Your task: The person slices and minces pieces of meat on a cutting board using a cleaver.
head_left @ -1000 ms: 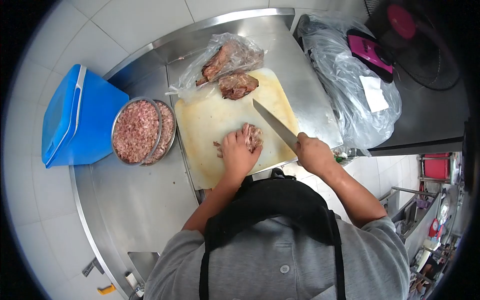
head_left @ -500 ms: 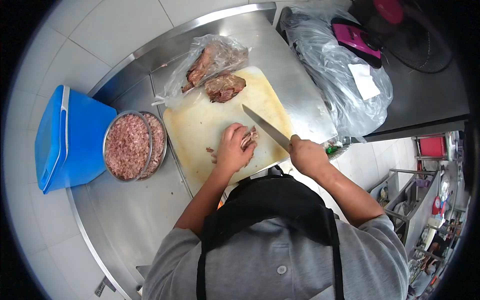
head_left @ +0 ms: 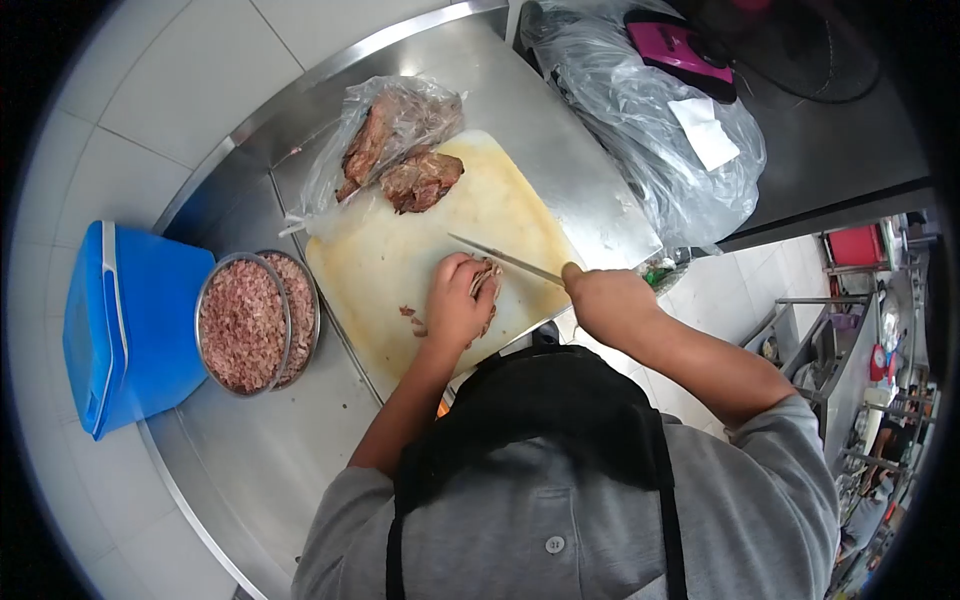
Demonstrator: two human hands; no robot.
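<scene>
My left hand [head_left: 460, 305] is closed over sliced cooked meat [head_left: 488, 290] on the near part of the yellowed white cutting board [head_left: 385, 275]. In my right hand [head_left: 607, 300] is the handle of a kitchen knife [head_left: 505, 258], its blade reaching left over the board, just beyond the meat. Small scraps of meat [head_left: 412, 320] lie left of my left hand. A browned chunk of meat [head_left: 422, 181] rests on the board's far side, beside a clear plastic bag [head_left: 425, 112] with another piece of meat in it.
Two bowls of chopped pinkish meat, the nearer one [head_left: 243, 325] overlapping the other [head_left: 300, 300], stand on the steel counter [head_left: 240, 460]. Left of them is a blue cooler [head_left: 150, 320]. A large plastic bag [head_left: 640, 130] and a pink-and-black device [head_left: 682, 55] sit at the upper right.
The knife blade has turned edge-on and moved nearer my left fingers. My left hand still holds the meat. The whole view has shifted slightly.
</scene>
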